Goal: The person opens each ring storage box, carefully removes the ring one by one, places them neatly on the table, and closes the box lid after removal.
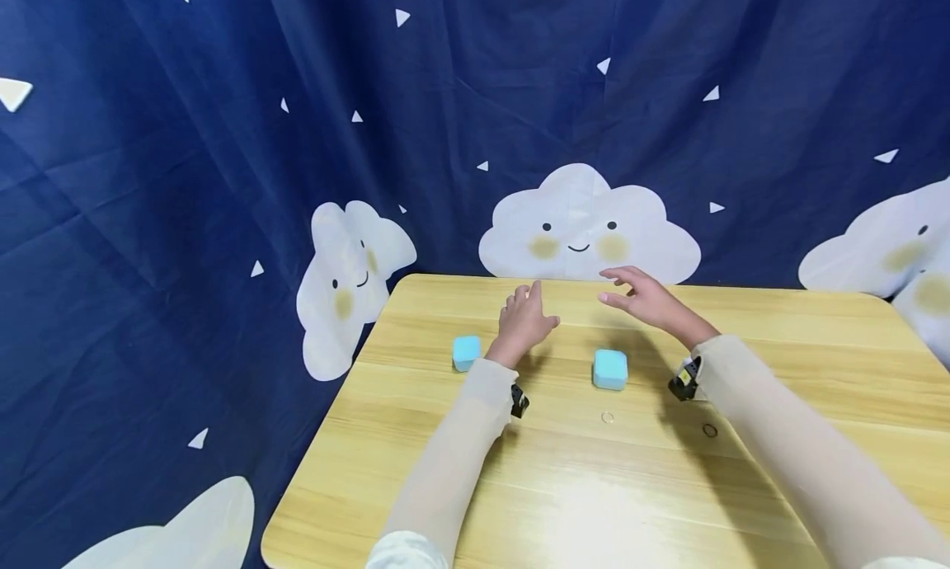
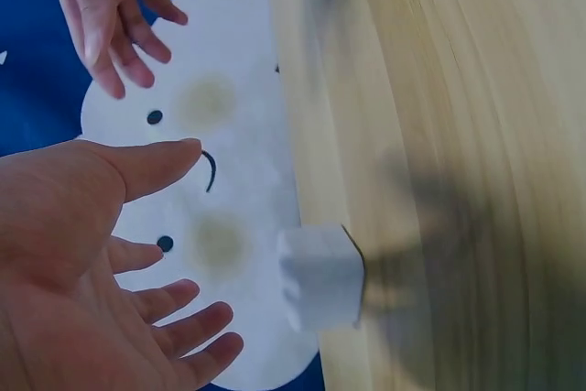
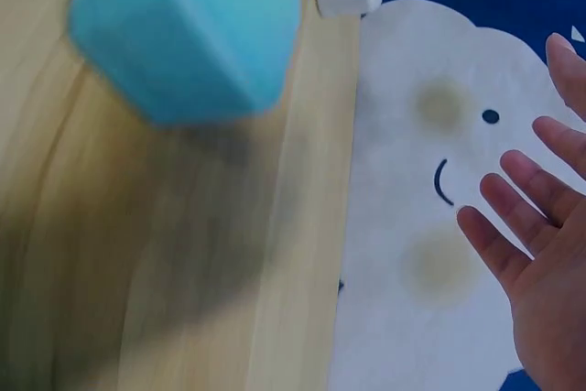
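My left hand [image 1: 523, 322] hovers over the far part of the table with its fingers spread, holding nothing. To its left on the wood is a light-blue rounded block [image 1: 467, 353]. My right hand [image 1: 653, 301] is also raised, fingers loosely extended and thumb apart, with nothing in its grasp. Below and left of it sits a second light-blue block [image 1: 610, 369], which looms large as a teal block [image 3: 192, 34] in the right wrist view. A whitish block [image 2: 320, 276] stands near the table edge in the left wrist view; I cannot make it out in the head view.
Two small rings lie on the wooden table [image 1: 564, 445]: a pale ring [image 1: 608, 417] and a dark ring [image 1: 710, 430]. A dark blue curtain [image 1: 519, 74] with a smiling white cloud [image 1: 579, 223] hangs right behind the far edge.
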Demonstrator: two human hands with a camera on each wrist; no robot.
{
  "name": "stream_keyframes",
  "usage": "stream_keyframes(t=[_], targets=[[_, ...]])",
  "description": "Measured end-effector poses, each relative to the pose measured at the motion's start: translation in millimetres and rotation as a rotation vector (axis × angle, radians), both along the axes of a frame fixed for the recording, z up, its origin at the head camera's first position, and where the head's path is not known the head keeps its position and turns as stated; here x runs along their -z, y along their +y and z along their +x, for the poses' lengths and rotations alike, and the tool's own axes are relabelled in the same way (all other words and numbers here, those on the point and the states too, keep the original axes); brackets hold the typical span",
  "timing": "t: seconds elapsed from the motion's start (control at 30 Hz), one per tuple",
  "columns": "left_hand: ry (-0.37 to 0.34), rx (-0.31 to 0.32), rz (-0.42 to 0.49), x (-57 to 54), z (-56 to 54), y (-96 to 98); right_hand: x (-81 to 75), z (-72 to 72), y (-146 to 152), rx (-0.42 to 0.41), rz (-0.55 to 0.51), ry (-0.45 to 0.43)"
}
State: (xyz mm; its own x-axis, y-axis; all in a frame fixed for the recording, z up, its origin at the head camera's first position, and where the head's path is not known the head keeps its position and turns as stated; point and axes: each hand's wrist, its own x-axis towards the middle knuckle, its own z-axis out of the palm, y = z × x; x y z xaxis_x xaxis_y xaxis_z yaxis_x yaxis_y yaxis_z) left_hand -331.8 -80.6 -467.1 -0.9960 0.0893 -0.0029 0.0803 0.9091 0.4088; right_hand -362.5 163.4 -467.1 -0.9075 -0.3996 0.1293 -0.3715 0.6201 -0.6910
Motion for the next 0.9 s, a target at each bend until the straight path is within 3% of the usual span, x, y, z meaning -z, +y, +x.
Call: stream_keyframes(t=[0.37, 0.67, 0.9], targets=[[0.009, -0.059, -0.013, 10.0, -16.8, -24.3, 15.4, -29.1, -57, -0.004, -0.047, -0.063], [0.005, -0.116, -0.056, 23.5, -23.4, -31.4, 40.1, -38.1, -87, -0.016, -0.088, -0.102], [0.015, -0.148, -0.052, 33.9, -30.1, -31.4, 49.3, -41.5, -94, 0.052, -0.128, -0.129]])
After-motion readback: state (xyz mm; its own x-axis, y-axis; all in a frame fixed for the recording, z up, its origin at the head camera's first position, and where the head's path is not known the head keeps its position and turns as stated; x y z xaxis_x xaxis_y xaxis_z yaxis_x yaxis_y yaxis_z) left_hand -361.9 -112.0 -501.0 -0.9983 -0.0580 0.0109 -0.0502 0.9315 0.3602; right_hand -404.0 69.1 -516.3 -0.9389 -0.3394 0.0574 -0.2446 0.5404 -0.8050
